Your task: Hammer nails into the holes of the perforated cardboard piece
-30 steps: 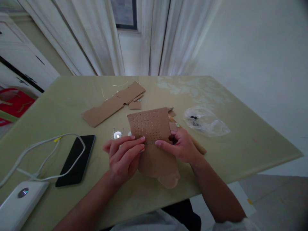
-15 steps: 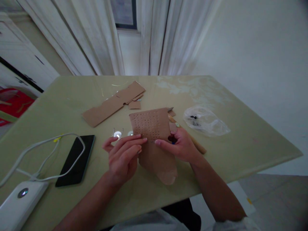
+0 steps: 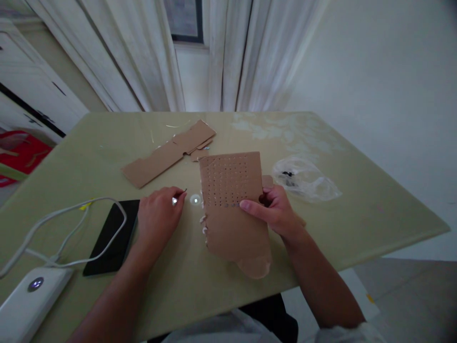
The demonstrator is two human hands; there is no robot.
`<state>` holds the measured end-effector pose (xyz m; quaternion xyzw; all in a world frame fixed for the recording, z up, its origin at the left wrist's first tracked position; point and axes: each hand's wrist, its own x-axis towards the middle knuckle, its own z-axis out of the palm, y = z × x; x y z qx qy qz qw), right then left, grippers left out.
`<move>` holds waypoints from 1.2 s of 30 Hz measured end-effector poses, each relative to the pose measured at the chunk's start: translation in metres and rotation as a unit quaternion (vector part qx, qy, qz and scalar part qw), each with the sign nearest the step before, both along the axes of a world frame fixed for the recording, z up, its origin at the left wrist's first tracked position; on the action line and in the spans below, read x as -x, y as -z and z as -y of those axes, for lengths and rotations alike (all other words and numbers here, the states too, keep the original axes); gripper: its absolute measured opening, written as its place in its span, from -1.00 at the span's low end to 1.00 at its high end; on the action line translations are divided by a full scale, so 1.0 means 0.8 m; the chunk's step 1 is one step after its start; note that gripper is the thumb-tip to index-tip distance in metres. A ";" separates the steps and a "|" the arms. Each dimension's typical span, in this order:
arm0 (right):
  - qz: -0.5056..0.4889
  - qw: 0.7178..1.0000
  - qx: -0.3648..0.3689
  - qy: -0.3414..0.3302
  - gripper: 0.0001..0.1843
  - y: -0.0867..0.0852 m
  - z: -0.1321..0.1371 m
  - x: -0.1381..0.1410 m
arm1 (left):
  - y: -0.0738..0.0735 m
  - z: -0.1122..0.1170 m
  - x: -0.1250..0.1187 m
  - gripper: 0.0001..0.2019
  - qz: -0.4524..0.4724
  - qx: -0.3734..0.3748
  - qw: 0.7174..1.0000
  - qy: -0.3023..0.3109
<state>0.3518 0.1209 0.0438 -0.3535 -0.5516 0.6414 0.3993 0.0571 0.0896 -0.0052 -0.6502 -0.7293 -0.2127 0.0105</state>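
Note:
My right hand grips a brown cardboard piece by its right edge, thumb on the front face and fingers behind. Rows of small punched holes cover the upper part of the cardboard, and its left edge is ragged. The piece stands tilted up over the table. My left hand is closed beside the phone, thumb and forefinger pinched together. A tiny dark tip shows at those fingertips, too small to name. Just right of them lies a small round shiny disc. Another bright bit is mostly hidden by the fingers.
Cardboard strips lie at the back left. A clear plastic bag with small dark items rests on the right. A black phone, a white cable and a white power bank occupy the left side.
My left hand has left the cardboard and moved left to the small shiny items, its fingers now pinched. The cardboard in my right hand has shifted slightly right and turned to face me more.

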 end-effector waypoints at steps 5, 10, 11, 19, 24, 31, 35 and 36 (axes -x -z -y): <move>-0.028 0.999 0.019 -0.002 -0.61 -0.002 0.002 -0.002 | 0.007 0.002 -0.004 -0.72 -0.070 0.063 0.995 -0.017; -0.050 0.999 0.021 -0.008 -0.63 0.002 0.001 -0.003 | 0.002 -0.002 -0.007 -0.68 -0.110 0.107 0.987 -0.045; -0.053 0.998 0.019 -0.010 -0.63 0.002 0.001 -0.002 | 0.000 -0.002 -0.008 -0.67 -0.114 0.121 0.985 -0.050; -0.060 0.998 0.010 -0.013 -0.65 -0.001 0.002 -0.001 | -0.007 -0.003 -0.016 -0.66 -0.120 0.151 0.980 -0.048; -0.053 0.998 0.016 -0.021 -0.63 -0.002 0.001 -0.001 | -0.007 -0.003 -0.016 -0.66 -0.119 0.148 0.981 -0.046; -0.080 0.997 0.017 -0.017 -0.67 -0.003 0.000 0.000 | -0.004 -0.001 -0.022 -0.64 -0.114 0.098 0.988 -0.028; -0.080 0.996 0.027 -0.015 -0.66 -0.003 0.000 -0.001 | -0.006 0.001 -0.035 -0.66 -0.096 0.106 0.990 0.016; -0.080 0.996 0.029 -0.013 -0.65 -0.003 0.000 -0.001 | -0.006 0.000 -0.037 -0.67 -0.094 0.111 0.989 0.023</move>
